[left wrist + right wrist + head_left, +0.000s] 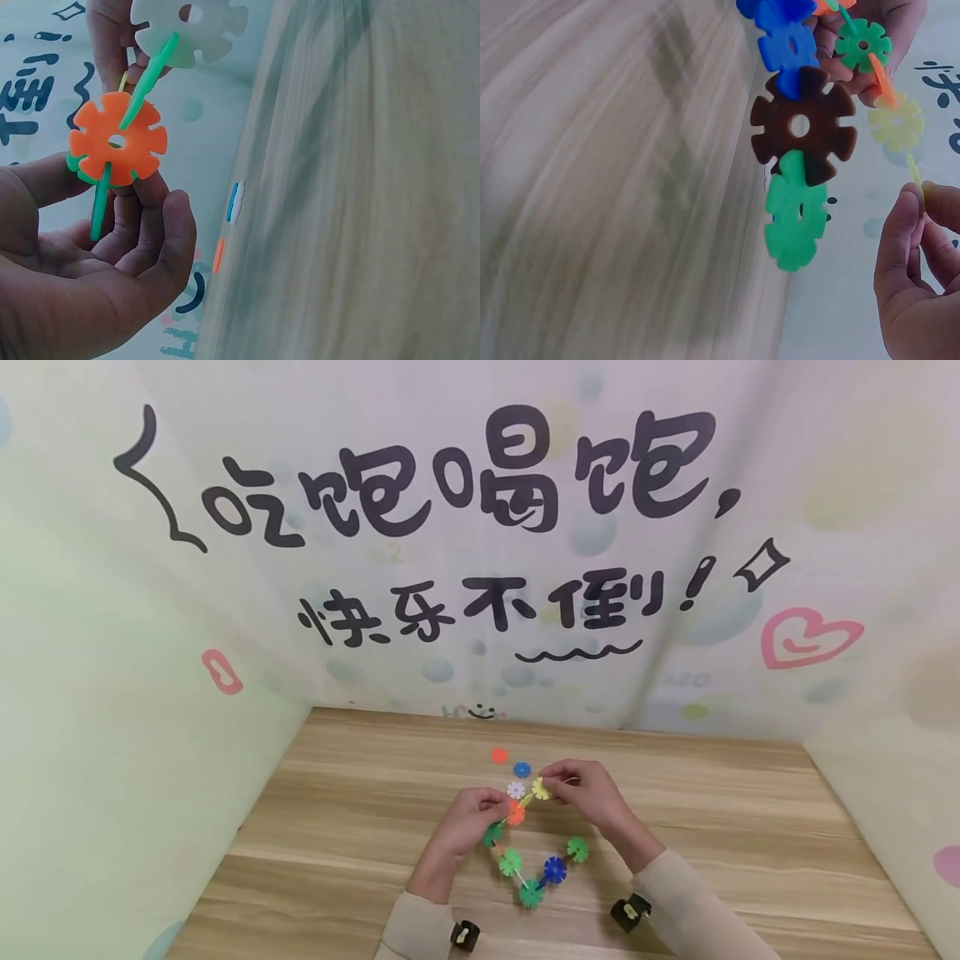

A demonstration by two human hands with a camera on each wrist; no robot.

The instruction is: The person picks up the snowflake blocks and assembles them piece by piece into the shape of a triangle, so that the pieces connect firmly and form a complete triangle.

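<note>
A chain of slotted snowflake discs hangs in a bent line between both hands. My left hand pinches it beside an orange disc, and part of a green disc is hidden by those fingers. At the chain's upper end my right hand pinches a pale yellow disc between thumb and fingertips. The rest droops below: a light green disc, a teal green one, and a blue disc. In the right wrist view, a brown disc joins a green end disc.
Beyond the hands, loose discs lie on the wooden table: an orange disc, a blue disc and a white disc. A printed cloth wall stands behind the table. Black wrist straps are at both sleeves.
</note>
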